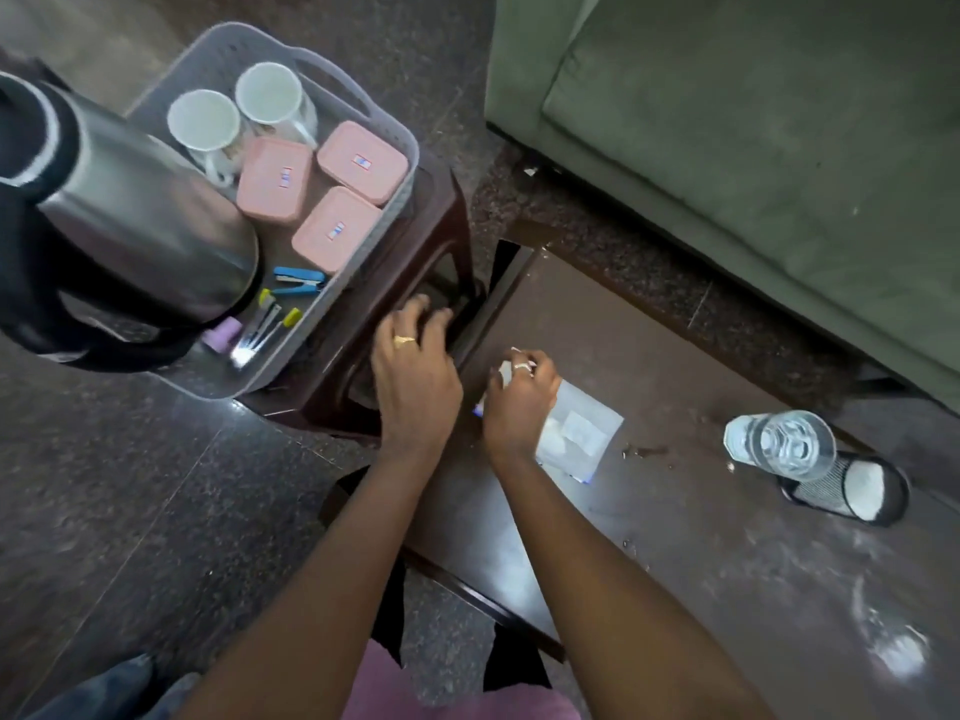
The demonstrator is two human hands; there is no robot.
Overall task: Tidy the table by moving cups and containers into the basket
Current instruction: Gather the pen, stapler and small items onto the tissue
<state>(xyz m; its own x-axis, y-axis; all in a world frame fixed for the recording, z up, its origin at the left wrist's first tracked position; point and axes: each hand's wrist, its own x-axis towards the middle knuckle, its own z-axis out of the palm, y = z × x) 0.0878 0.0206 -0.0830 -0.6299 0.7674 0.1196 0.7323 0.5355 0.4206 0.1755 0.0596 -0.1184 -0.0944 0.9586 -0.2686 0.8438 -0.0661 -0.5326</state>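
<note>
The grey basket [400,148] sits on a dark brown stool [415,241] beside the table [675,511], and it already holds two white cups [205,122] side by side at its far end, three pink lidded containers [275,179] packed next to them, and a blue stapler [298,281] with a few pens nearer the camera. A steel flask [140,210] looms in front of the basket's left side and hides whatever lies beneath it; what supports it is cut off from view. The left hand [413,376] rests on the stool's corner, its fingers spread and curled over the edge. The right hand [519,402] hovers at the table's near-left edge, fingers pinched together on something small and white, too blurred to identify, above a clear plastic packet [582,433]. Farther right on the table stand a clear glass [784,444] and, touching it, a black mesh holder [852,491].
</note>
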